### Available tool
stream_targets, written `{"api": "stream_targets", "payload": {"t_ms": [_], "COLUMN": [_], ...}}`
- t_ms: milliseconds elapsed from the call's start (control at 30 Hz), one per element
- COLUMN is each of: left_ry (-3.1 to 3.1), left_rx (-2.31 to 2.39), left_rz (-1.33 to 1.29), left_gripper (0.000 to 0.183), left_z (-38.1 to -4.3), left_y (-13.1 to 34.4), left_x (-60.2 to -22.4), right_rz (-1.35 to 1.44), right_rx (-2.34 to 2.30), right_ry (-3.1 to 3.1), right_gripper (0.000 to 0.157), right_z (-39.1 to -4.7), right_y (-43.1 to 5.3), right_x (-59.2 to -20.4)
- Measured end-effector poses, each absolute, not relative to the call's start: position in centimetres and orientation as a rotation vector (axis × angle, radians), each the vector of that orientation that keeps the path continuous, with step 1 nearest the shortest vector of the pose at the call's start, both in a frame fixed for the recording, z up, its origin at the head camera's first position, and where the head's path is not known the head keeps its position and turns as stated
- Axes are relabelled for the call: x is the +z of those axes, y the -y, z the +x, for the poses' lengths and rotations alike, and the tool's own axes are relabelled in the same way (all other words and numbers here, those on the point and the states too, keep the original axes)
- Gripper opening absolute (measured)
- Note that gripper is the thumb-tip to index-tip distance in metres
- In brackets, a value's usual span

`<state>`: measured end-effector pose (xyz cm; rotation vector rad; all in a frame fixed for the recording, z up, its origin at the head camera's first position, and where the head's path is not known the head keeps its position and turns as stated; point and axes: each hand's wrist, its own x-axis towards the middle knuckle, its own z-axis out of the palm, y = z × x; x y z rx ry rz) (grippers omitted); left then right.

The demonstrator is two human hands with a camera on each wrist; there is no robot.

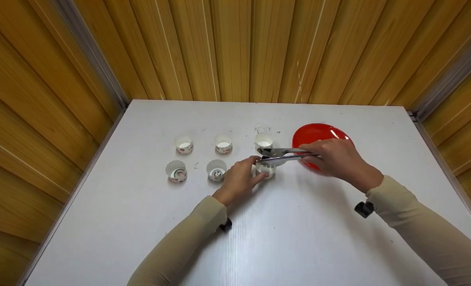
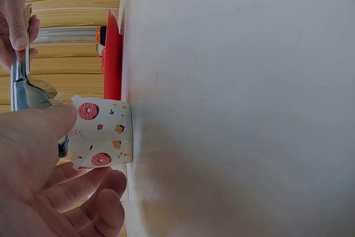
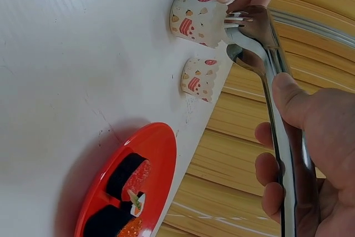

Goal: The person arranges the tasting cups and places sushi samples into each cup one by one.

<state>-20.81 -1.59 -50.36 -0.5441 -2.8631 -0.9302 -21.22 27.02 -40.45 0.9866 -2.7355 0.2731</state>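
My left hand [image 1: 239,176] holds a white paper baking cup [image 2: 102,131] printed with donuts, thumb on one side and fingers on the other. This cup stands at the front right of two rows of cups. My right hand [image 1: 334,159] grips metal serving tongs [image 3: 285,137], one end forked and the other spoon-shaped. In the right wrist view the tong ends [image 3: 244,31] are right at the mouth of the held cup. I cannot tell whether anything sits between them. Behind it stands another patterned cup [image 3: 199,79].
A red plate [image 1: 311,133] lies at the right, under my right hand in the head view. Sushi pieces [image 3: 127,176] wrapped in black lie on it. Several more paper cups [image 1: 176,171] stand to the left. Wood-patterned walls [image 1: 235,51] border the white table [image 1: 283,238].
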Motion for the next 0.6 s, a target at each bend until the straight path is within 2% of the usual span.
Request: {"api": "stream_targets", "payload": {"t_ms": [600], "left_ry": [2.837], "left_rx": [-0.996], "left_rz": [-0.576], "left_gripper": [0.049], "left_z": [-20.63], "left_y": [1.65], "left_x": [-50.32], "right_rz": [1.034], "right_rx": [0.321], "right_ry": [2.652], "right_gripper": [0.036], "right_z": [-21.4], "right_y": [-27.43], "right_x": [-41.15]}}
